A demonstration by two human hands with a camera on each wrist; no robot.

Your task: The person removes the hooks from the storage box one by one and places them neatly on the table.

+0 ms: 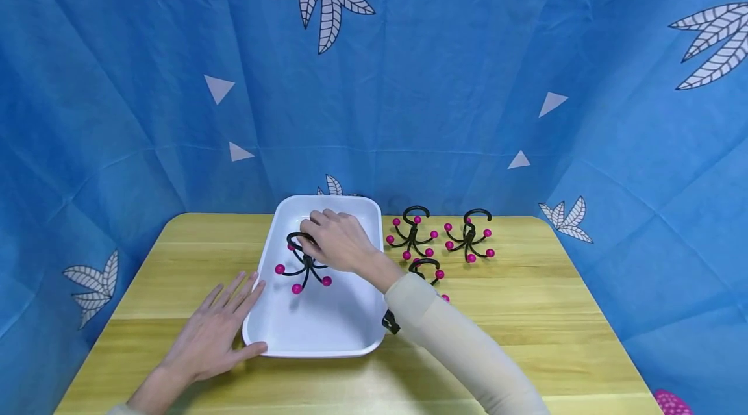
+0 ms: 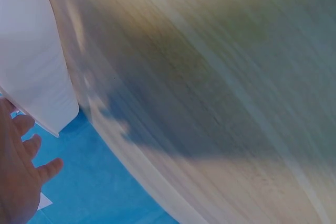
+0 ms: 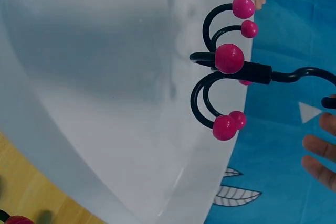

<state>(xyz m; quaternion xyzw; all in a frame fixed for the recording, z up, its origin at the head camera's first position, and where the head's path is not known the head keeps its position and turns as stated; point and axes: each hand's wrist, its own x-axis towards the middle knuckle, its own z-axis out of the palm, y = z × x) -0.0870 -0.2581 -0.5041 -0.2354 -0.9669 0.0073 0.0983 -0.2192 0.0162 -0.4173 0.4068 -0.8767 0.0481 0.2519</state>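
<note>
A black multi-prong hanger hook (image 1: 307, 262) with pink ball tips is held over the white tray (image 1: 310, 337). My right hand (image 1: 341, 241) grips the curved top of this hook, reaching in from the right. The right wrist view shows the prongs of the hanger hook (image 3: 257, 72) fanning out above the tray floor, the fingers (image 3: 321, 148) at its curved end. My left hand (image 1: 213, 330) lies at the tray's left side with fingers straight, fingertips and thumb at the rim. In the left wrist view, the left hand (image 2: 21, 166) is beside the tray wall (image 2: 37, 51).
Right of the tray stand two similar hanger hooks, the nearer-to-tray hook (image 1: 412, 233) and the far-right hook (image 1: 470, 236). Another hook (image 1: 425, 264) is partly hidden behind my right sleeve (image 1: 456, 337). A black piece (image 1: 390, 321) shows by the tray's right edge. A blue patterned curtain (image 1: 409, 77) backs the wooden table (image 1: 526, 311).
</note>
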